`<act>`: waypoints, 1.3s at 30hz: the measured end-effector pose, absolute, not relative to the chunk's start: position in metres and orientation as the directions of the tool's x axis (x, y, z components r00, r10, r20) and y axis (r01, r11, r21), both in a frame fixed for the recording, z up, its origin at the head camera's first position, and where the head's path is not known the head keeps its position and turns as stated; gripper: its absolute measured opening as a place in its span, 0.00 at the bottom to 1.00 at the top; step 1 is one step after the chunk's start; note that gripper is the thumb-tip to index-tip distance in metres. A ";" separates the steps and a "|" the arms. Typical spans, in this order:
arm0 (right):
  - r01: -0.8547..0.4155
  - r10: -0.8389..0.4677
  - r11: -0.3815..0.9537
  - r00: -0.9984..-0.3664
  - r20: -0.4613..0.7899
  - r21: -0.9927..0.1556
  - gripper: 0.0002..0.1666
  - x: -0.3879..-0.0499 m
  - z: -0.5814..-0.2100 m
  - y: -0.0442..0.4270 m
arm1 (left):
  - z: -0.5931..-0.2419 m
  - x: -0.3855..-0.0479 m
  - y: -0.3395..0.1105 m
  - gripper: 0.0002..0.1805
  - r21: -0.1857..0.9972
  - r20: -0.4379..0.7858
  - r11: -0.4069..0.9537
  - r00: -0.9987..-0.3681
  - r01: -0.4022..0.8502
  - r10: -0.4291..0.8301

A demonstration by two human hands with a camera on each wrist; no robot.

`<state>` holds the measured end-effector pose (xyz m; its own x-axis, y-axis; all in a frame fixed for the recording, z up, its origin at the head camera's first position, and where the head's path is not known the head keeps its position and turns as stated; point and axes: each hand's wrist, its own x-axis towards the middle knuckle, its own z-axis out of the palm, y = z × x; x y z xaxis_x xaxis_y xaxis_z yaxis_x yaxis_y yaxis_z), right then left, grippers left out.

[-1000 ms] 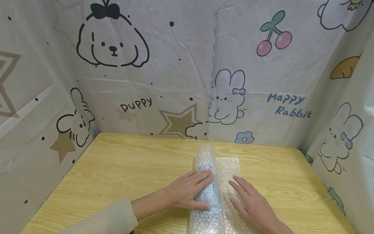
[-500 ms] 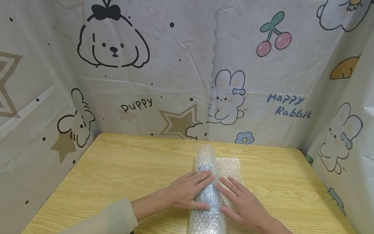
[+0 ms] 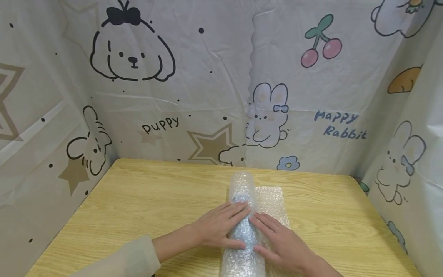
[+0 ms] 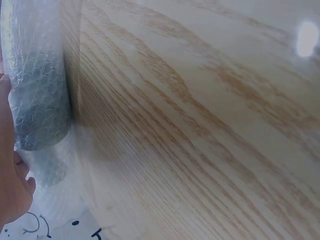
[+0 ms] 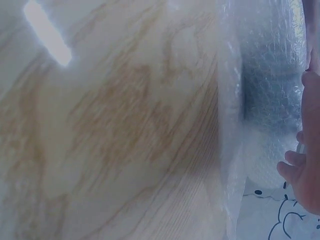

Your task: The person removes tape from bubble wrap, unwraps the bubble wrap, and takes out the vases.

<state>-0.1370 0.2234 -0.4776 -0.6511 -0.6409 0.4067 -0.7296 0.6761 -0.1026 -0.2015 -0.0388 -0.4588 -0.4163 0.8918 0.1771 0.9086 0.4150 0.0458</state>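
A long roll of clear bubble wrap (image 3: 242, 186) lies on the table, pointing away from me. Something bluish and cylindrical shows through its layers, darker in the left wrist view (image 4: 42, 125); its kind is hidden. A flat tail of bubble wrap (image 3: 272, 200) spreads out along the roll's right side. My left hand (image 3: 221, 226) rests on top of the roll from the left, fingers extended and thumb apart. From the right, my right hand (image 3: 278, 242) touches the roll's side with extended fingers, above the flat tail. In the right wrist view the wrapped roll (image 5: 272, 95) stands beside the fingers.
The wooden-grain table (image 3: 155, 188) has rounded far corners. A pale printed cloth (image 3: 194, 96) with cartoon puppies, rabbits and cherries hangs behind it and along both sides. The near end of the roll runs out of the head view's bottom edge.
My right hand has moved left from over the flat bubble wrap to the roll's right side. The left hand and the roll have stayed in nearly the same place.
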 end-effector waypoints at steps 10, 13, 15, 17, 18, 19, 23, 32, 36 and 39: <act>-0.762 -0.676 0.641 -0.617 0.402 -0.093 0.40 -0.141 -0.478 0.216 | -0.459 -0.200 -0.048 0.50 0.053 0.197 0.414 -0.416 0.909 0.888; -0.779 -0.690 0.623 -0.586 0.425 -0.062 0.39 -0.142 -0.478 0.214 | -0.460 -0.200 -0.050 0.51 0.050 0.197 0.414 -0.416 0.909 0.888; -0.795 -0.704 0.605 -0.556 0.442 -0.036 0.38 -0.144 -0.477 0.212 | -0.460 -0.200 -0.052 0.51 0.050 0.197 0.413 -0.414 0.909 0.888; -0.806 -0.716 0.592 -0.534 0.450 -0.015 0.38 -0.144 -0.476 0.209 | -0.461 -0.200 -0.054 0.51 0.048 0.195 0.414 -0.415 0.909 0.889; -0.810 -0.720 0.586 -0.526 0.451 -0.010 0.38 -0.145 -0.475 0.208 | -0.461 -0.200 -0.055 0.51 0.049 0.194 0.414 -0.416 0.909 0.889; -0.814 -0.724 0.581 -0.523 0.450 -0.010 0.37 -0.145 -0.475 0.207 | -0.461 -0.199 -0.056 0.51 0.049 0.193 0.415 -0.416 0.908 0.888; -0.817 -0.729 0.576 -0.527 0.437 -0.026 0.37 -0.147 -0.473 0.202 | -0.461 -0.200 -0.062 0.51 0.048 0.202 0.416 -0.417 0.908 0.886; -0.840 -0.751 0.542 -0.504 0.428 -0.038 0.37 -0.150 -0.466 0.189 | -0.463 -0.198 -0.074 0.51 0.068 0.222 0.423 -0.427 0.904 0.877; -0.844 -0.758 0.534 -0.499 0.419 -0.040 0.37 -0.151 -0.462 0.184 | -0.464 -0.197 -0.078 0.51 0.075 0.219 0.437 -0.442 0.897 0.870; -0.846 -0.763 0.531 -0.498 0.412 -0.041 0.37 -0.151 -0.460 0.181 | -0.465 -0.196 -0.081 0.51 0.081 0.213 0.445 -0.452 0.892 0.866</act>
